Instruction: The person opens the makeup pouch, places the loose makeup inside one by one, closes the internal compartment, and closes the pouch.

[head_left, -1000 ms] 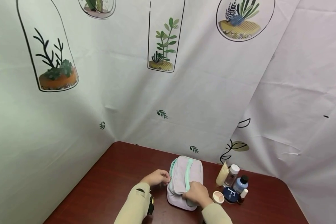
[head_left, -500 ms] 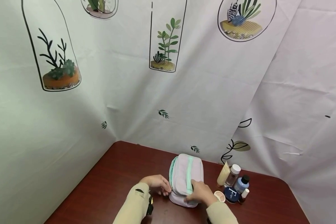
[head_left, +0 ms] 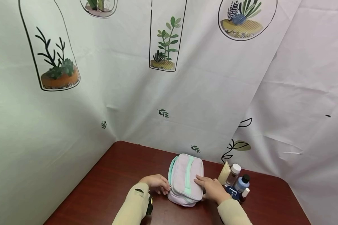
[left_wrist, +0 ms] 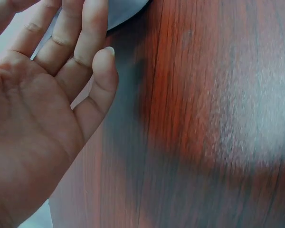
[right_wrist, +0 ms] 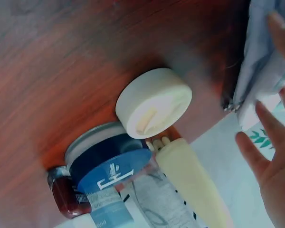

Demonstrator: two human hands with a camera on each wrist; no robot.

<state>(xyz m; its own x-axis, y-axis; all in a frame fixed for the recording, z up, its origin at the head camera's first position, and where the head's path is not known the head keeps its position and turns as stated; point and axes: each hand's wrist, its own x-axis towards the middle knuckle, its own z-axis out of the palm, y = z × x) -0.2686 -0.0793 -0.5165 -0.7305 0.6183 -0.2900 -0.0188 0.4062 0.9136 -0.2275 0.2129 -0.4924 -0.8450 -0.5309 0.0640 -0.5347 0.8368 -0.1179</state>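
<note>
A pale lilac toiletry bag with a mint handle strap lies on the dark red wooden table. Its mint-edged zip gapes along the left side. At the bag's left front, my left hand pinches the zipper pull; in the left wrist view those fingertips run out of frame. My right hand has its fingers spread, resting on the top's right edge. In the right wrist view the same hand holds nothing, and the bag's side is beside it.
Right of the bag stand a cream tube, a white-capped clear bottle, a blue bottle, a dark blue round case and a small dark red bottle. A round cream pot shows beside them. Printed cloth hangs behind.
My right hand has moved from the bag's front to its right edge, and its fingers have spread. My left hand has slid with the zipper pull toward the bag's front corner.
</note>
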